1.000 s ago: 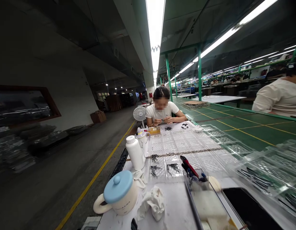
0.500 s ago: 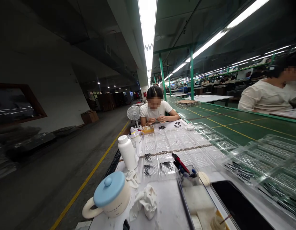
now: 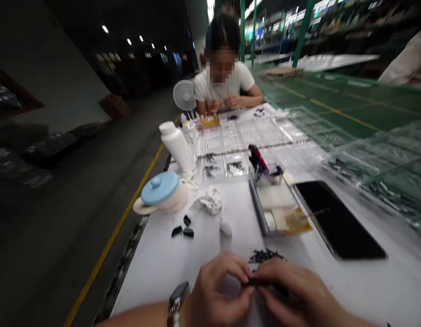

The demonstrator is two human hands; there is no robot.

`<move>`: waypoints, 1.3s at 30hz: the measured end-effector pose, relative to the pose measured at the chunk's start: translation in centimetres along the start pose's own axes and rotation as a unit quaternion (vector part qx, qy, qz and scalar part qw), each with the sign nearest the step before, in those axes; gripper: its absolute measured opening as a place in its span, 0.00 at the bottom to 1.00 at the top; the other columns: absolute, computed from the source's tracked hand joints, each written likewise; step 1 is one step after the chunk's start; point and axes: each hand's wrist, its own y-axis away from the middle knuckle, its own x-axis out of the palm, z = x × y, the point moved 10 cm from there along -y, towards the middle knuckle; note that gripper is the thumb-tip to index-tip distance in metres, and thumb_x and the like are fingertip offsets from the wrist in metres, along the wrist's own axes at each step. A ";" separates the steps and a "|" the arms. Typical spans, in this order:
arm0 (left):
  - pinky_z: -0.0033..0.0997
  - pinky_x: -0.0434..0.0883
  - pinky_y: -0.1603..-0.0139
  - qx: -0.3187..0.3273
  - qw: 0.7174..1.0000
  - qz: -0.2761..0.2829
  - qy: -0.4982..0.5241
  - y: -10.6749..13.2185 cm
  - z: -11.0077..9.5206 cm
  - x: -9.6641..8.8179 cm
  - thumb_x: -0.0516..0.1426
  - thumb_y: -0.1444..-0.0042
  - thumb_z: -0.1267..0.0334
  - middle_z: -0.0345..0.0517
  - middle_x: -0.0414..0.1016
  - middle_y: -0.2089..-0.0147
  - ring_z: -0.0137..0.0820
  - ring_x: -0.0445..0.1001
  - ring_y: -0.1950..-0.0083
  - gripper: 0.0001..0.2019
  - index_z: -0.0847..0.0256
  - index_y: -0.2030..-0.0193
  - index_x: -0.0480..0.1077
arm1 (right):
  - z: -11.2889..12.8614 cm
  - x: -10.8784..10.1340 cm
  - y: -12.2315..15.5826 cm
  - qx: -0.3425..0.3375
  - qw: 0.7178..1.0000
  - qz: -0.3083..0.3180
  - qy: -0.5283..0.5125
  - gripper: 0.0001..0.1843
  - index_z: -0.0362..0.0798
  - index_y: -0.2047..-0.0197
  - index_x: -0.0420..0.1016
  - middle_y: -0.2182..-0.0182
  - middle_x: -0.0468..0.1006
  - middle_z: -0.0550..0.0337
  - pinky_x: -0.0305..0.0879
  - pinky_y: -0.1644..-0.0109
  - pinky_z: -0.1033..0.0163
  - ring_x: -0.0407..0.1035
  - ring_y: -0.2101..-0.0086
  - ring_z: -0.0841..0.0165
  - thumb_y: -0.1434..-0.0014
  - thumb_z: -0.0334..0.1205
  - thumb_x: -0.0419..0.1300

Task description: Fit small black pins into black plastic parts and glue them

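The left hand (image 3: 215, 290) and the right hand (image 3: 292, 293) meet low in view, fingers (image 3: 239, 268) curled inward and pinched close, the left forearm (image 3: 135, 317) reaching in from the lower edge.

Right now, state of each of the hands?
Left hand: closed, pinching a small black part.
Right hand: closed, its fingers on the same part from the other side.

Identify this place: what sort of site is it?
Probably a factory assembly floor for small-parts handwork. A co-worker sits at a long white workbench, clear plastic trays hold small black parts, and more green-topped benches stretch away behind.
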 end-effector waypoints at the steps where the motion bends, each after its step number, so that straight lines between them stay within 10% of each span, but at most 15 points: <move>1: 0.25 0.75 0.63 0.022 1.000 -0.010 0.007 -0.3 -0.5 -0.1 0.59 0.52 0.80 0.45 0.76 0.66 0.29 0.77 0.65 0.12 0.61 0.65 0.67 | 0.0 -0.4 -0.1 0.002 1.000 -0.018 -0.014 0.12 0.46 0.55 0.69 0.65 0.76 0.58 0.72 0.61 0.71 0.73 0.65 0.72 0.41 0.26 0.54; 39: 0.26 0.79 0.65 0.044 0.999 0.002 0.023 -1.1 -2.0 0.1 0.61 0.54 0.81 0.48 0.78 0.64 0.31 0.79 0.66 0.15 0.60 0.62 0.69 | 2.3 -2.1 -0.6 -0.024 0.997 -0.070 0.014 0.16 0.48 0.54 0.66 0.66 0.78 0.55 0.74 0.66 0.67 0.75 0.67 0.69 0.43 0.24 0.53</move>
